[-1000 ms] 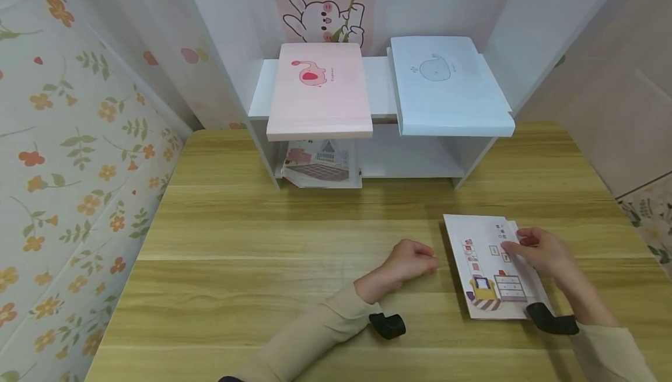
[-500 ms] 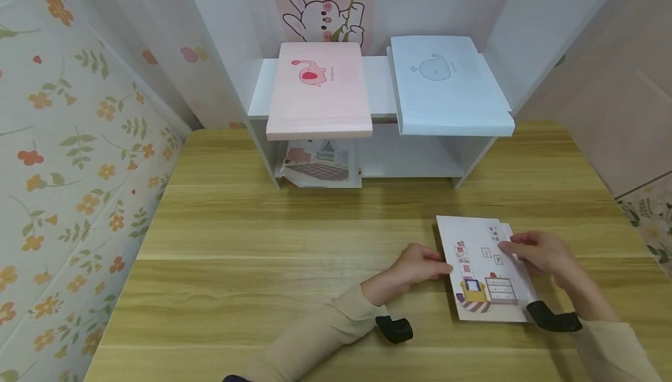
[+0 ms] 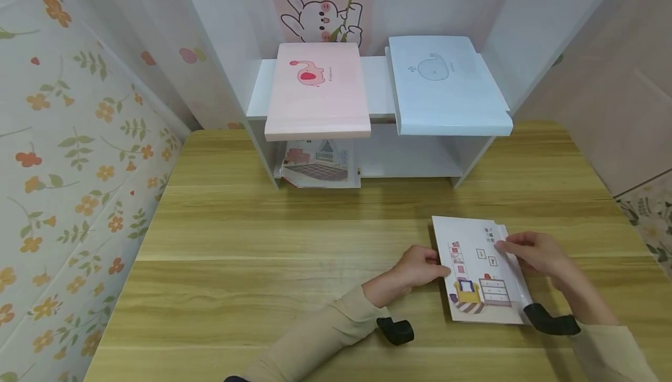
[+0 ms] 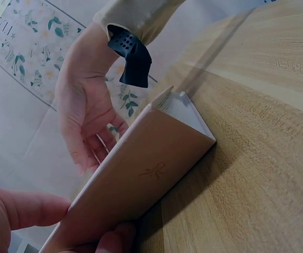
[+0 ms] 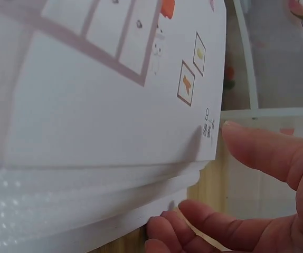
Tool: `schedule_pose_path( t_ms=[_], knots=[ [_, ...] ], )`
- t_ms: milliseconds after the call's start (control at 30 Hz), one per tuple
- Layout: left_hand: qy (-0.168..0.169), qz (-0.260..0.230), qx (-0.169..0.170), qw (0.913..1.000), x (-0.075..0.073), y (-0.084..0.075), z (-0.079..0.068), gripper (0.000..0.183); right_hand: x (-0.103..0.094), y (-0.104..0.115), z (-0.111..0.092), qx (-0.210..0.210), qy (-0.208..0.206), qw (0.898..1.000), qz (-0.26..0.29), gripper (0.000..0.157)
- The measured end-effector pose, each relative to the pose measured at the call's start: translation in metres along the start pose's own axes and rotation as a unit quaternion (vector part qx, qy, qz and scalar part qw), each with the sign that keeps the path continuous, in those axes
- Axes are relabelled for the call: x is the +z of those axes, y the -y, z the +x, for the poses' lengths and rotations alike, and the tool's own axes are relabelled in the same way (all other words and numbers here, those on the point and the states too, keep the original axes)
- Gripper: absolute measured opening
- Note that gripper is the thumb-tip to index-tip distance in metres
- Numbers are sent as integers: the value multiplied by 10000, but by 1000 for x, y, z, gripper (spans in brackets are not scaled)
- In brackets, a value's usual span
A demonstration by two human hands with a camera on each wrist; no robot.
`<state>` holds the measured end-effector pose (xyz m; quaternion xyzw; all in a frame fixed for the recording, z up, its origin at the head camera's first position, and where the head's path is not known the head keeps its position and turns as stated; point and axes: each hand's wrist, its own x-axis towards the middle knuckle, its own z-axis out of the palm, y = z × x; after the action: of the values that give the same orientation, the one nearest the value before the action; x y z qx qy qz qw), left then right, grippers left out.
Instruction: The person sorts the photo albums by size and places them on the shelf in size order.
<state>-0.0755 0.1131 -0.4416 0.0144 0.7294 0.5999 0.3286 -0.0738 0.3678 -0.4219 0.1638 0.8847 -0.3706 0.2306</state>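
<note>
Now both sets of fingers are on the picture book (image 3: 480, 271), where a second ago only the right hand (image 3: 532, 252) touched it. The left hand (image 3: 420, 265), which lay loosely curled on the tabletop (image 3: 273, 253) apart from the book, has slid over, and its fingers (image 4: 114, 241) and thumb pinch the book's near-left edge, thumb on top and fingertips beneath. The right fingers (image 5: 204, 224) curl under the opposite edge with the thumb resting on the cover, so that hand grips it too. Between the two hands the book is tipped up off the wood: the left wrist view shows its plain tan underside raised, one long edge still touching the tabletop and a shadow below. It has also drifted a little leftward and toward the person since the earlier pictures. That suggests a lift is under way, with the book held from both sides.

Farther out from the fingers, past bare tabletop, stands a white shelf (image 3: 378, 87) with a pink box (image 3: 317, 93) and a blue box (image 3: 446, 87) on top, and another printed booklet (image 3: 320, 163) lying underneath the pink one.
</note>
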Motion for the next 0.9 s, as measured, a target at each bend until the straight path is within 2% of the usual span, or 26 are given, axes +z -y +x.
schedule_pose_path(
  t_ms=[500, 767, 900],
  knots=[
    [37, -105, 29, 9999, 0, 3, 2, 15, -2, -9, 3, 181, 81, 9981, 588, 77],
    [15, -113, -34, 9999, -1, 3, 0, 14, -5, -17, 1, 107, 321, 9936, 1079, 72],
    [35, -134, -90, 9999, -1, 3, 0, 15, -6, -18, -2, 99, 393, 9928, 1131, 67]
  ],
)
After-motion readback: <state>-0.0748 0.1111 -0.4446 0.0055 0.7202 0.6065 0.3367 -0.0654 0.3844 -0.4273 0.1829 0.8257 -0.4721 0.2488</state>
